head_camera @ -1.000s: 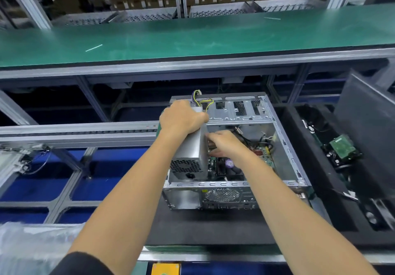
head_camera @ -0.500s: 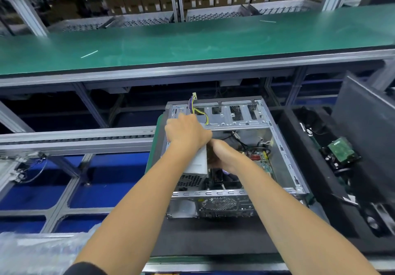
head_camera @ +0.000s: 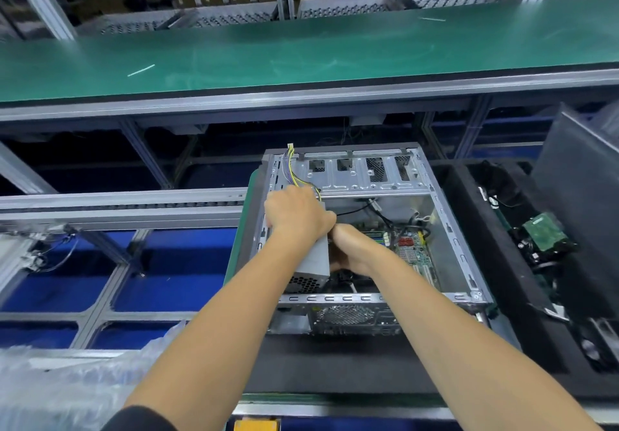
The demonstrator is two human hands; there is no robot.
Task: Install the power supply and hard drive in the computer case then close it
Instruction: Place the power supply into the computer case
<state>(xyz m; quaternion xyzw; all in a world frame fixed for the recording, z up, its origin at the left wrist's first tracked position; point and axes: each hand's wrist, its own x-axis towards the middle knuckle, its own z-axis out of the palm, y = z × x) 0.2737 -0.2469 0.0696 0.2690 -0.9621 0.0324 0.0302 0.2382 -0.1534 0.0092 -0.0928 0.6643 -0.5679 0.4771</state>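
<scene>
Power supply (head_camera: 313, 261), a grey metal box with a perforated near end, sits tilted in the left side of the open computer case (head_camera: 449, 229) at the centre of the frame, its yellow and purple wires (head_camera: 294, 170) rising toward the case's far left corner. My left hand (head_camera: 296, 214) is clamped over the top of the box, fingers curled down its far-left side and grasping it. My right hand (head_camera: 350, 249) presses against the box's right face just beside the left wrist; its fingers are tucked down behind the box and I cannot tell whether they are clenched or released. To the right of the hands I see the green motherboard (head_camera: 408, 246) lying on the case floor, with black cables above it. The case lies on a dark mat (head_camera: 335, 370) on the desk. At the right of the frame a black tray (head_camera: 502, 296) holds the hard drive (head_camera: 544, 231), its green board facing up, well apart from the case. Along the upper frame runs a green conveyor belt (head_camera: 301, 51), and crumpled clear plastic wrap (head_camera: 67, 380) fills the lower left.
</scene>
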